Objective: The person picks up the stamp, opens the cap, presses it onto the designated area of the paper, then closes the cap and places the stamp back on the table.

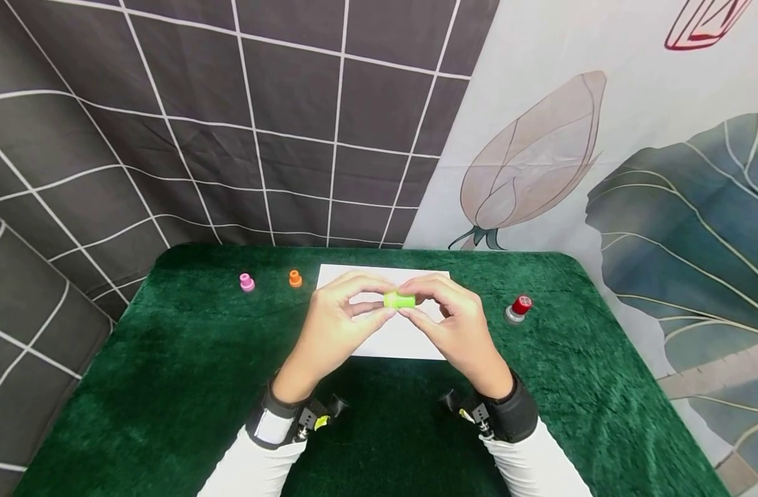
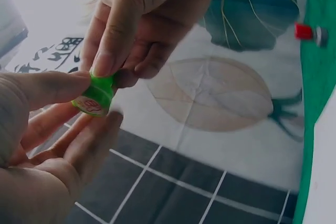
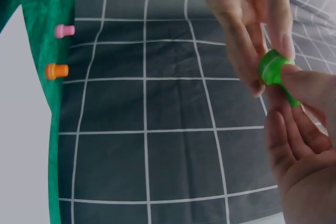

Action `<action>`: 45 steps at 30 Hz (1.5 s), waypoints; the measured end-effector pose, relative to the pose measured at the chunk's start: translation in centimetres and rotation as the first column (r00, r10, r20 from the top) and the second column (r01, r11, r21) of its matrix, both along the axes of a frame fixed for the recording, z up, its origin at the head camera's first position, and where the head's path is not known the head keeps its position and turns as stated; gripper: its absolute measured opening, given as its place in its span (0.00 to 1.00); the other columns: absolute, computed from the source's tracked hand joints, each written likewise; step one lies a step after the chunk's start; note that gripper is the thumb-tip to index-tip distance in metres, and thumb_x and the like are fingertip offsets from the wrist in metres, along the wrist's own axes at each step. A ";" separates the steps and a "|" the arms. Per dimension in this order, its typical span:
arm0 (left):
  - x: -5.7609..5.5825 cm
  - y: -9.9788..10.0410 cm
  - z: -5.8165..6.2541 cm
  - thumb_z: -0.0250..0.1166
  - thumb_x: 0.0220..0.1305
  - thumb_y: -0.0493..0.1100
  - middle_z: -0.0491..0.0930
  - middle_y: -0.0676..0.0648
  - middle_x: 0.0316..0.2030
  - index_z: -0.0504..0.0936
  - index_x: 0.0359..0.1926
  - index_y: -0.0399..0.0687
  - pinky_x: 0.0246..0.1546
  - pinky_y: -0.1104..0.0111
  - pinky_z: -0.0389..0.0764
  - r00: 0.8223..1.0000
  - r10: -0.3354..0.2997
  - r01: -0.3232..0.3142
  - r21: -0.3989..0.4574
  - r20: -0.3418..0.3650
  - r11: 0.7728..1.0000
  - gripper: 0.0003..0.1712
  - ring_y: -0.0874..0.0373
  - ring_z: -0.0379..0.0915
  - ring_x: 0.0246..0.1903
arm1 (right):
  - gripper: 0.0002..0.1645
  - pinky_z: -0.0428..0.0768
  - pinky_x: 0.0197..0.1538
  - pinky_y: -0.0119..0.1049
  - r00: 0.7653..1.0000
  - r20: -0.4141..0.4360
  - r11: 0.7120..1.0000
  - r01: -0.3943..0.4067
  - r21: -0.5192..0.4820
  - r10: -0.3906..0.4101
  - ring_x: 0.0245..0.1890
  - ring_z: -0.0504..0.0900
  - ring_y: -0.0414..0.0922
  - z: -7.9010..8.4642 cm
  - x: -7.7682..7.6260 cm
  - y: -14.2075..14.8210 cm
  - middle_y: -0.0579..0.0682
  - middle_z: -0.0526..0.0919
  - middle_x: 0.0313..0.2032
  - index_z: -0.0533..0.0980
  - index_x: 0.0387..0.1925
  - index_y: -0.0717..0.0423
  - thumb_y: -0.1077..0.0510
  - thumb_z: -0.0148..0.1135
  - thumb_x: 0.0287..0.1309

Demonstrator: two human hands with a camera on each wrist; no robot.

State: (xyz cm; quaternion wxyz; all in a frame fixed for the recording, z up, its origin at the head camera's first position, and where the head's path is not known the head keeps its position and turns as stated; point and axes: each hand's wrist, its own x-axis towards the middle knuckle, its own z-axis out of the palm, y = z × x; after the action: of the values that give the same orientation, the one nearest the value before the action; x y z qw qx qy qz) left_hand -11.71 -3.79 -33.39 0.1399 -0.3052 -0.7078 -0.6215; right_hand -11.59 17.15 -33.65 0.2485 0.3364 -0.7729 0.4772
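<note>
A green stamp (image 1: 399,300) is in the air between the two hands, and in the head view it appears over the white paper (image 1: 397,339). The left hand (image 1: 335,317) pinches its wider end between thumb and fingers; on this end, the left wrist view shows a small reddish print. The right hand (image 1: 462,321) is clamped on the narrower part, also with thumb and fingers. In the head view the stamp lies sideways, with its wide end to the left.

The paper is on a bench (image 1: 199,373) which has a dark green cover. To the left of the paper stand an orange stamp (image 1: 295,279), near its edge, and a pink stamp (image 1: 247,281), farther away. To the right, well apart from the paper, there is a red stamp (image 1: 519,308) with a greyish base.

Each wrist carries a black band, and the sleeves (image 1: 255,464) are white. Behind the bench hang a dark cloth (image 1: 292,90) with white lines and, at its right, a pale cloth (image 1: 441,207) with printed plants.
</note>
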 end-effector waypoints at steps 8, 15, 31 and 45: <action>0.2 0.2 0.1 0.76 0.58 0.32 0.84 0.43 0.53 0.84 0.57 0.39 0.62 0.64 0.83 0.940 0.115 -0.208 -0.272 -0.322 0.940 0.24 0.53 0.81 0.55 | 0.24 0.73 0.31 0.22 0.993 -0.015 0.992 0.115 0.055 -0.115 0.34 0.82 0.41 -0.2 0.1 -0.2 0.49 0.87 0.39 0.82 0.48 0.56 0.71 0.79 0.48; 0.2 0.5 0.1 0.76 0.58 0.31 0.85 0.42 0.49 0.85 0.55 0.37 0.56 0.64 0.86 0.916 0.142 -0.277 -0.335 -0.376 0.901 0.23 0.52 0.83 0.49 | 0.24 0.80 0.38 0.22 0.990 0.037 0.988 0.130 0.087 -0.134 0.34 0.86 0.40 -0.4 0.1 -0.5 0.47 0.88 0.40 0.80 0.49 0.56 0.68 0.79 0.49; -3.4 -6.4 -3.2 0.73 0.57 0.28 0.86 0.40 0.43 0.85 0.45 0.37 0.47 0.55 0.89 0.931 0.364 -0.328 -0.468 -0.015 0.820 0.14 0.44 0.88 0.46 | 0.15 0.80 0.44 0.22 0.974 0.091 0.955 0.180 0.234 -0.206 0.41 0.85 0.39 -0.3 -0.9 2.4 0.47 0.87 0.44 0.79 0.51 0.54 0.63 0.71 0.63; -5.3 -15.8 -7.0 0.72 0.59 0.29 0.87 0.31 0.42 0.83 0.46 0.30 0.47 0.47 0.88 0.861 0.507 -0.381 -0.610 0.041 0.695 0.13 0.38 0.87 0.42 | 0.12 0.80 0.34 0.39 0.954 -0.025 0.822 0.269 0.501 -0.297 0.41 0.82 0.43 0.6 -2.5 8.6 0.49 0.86 0.43 0.79 0.52 0.55 0.62 0.66 0.69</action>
State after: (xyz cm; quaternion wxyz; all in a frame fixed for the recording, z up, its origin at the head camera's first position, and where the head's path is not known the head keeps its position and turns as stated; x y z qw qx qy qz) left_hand -17.02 -19.59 -40.43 0.1121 -0.0858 -0.9262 -0.3495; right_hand -14.10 25.73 -33.05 0.1999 0.2576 -0.9175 0.2277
